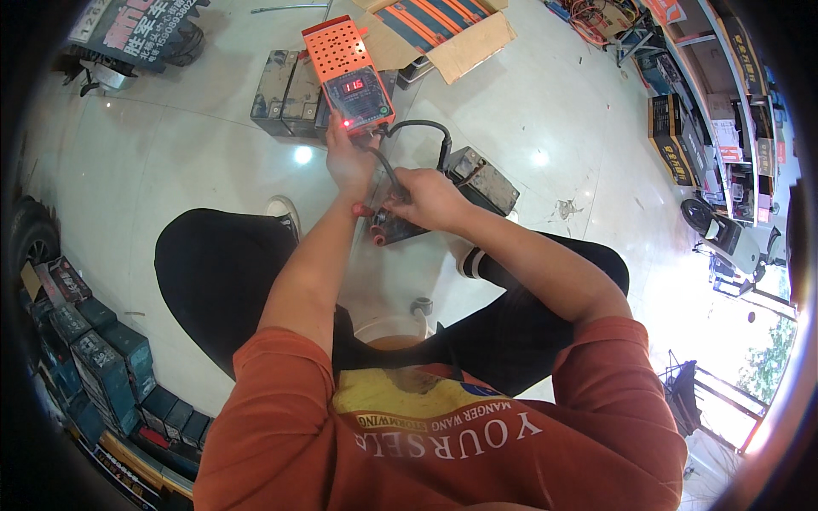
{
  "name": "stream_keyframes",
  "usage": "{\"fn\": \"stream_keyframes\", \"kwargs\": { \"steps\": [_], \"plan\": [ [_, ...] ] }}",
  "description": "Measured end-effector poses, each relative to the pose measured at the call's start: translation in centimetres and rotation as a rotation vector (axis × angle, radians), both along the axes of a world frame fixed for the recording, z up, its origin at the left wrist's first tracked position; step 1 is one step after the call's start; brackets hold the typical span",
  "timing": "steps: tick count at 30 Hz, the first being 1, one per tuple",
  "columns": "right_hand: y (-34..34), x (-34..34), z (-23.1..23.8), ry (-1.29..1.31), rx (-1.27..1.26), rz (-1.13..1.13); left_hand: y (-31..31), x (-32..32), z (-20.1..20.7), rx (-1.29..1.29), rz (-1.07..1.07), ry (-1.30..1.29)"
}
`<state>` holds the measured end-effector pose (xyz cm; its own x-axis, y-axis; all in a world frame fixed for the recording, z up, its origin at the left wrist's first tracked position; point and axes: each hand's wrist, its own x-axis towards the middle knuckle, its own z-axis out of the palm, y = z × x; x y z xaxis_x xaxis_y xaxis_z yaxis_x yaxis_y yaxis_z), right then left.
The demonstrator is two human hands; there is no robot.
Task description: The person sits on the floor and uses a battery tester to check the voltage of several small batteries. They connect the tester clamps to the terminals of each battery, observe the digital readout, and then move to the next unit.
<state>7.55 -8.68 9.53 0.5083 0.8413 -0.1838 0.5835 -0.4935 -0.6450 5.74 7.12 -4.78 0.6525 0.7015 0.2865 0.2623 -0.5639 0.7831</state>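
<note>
My left hand (348, 162) is closed around the lower end of an orange battery tester (345, 64), which has a perforated top and a lit red digital display. Two thick black cables (430, 125) come out of its lower end. One curves over to a dark battery (487, 177) lying on the floor; the other runs down to my right hand. My right hand (429, 198) is closed on a cable clamp (365, 209) with red-ended handles, at the battery's near left end. The clamp's jaws are hidden by my fingers, so I cannot tell whether they touch the terminal.
Dusty batteries (285, 94) stand just left of the tester. Beyond it, an open cardboard box (473, 55) holds orange-and-dark packs. A white bucket (392, 330) sits between my legs. Stacked batteries (102, 362) line the left side, and shelves (724, 111) the right.
</note>
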Motion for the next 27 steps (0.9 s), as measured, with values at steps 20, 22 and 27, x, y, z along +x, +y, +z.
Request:
{"fn": "stream_keyframes", "kwargs": {
  "steps": [20,22,27],
  "plan": [
    [0.25,0.12,0.53,0.029,-0.029,0.010,0.21,-0.10,0.08,0.036,-0.022,0.058],
    [0.27,0.12,0.53,0.029,-0.043,0.008,0.26,-0.08,-0.01,0.064,-0.025,0.051],
    [0.16,0.12,0.31,0.007,-0.022,0.014,0.63,-0.25,-0.26,0.107,-0.051,0.060]
  ]
}}
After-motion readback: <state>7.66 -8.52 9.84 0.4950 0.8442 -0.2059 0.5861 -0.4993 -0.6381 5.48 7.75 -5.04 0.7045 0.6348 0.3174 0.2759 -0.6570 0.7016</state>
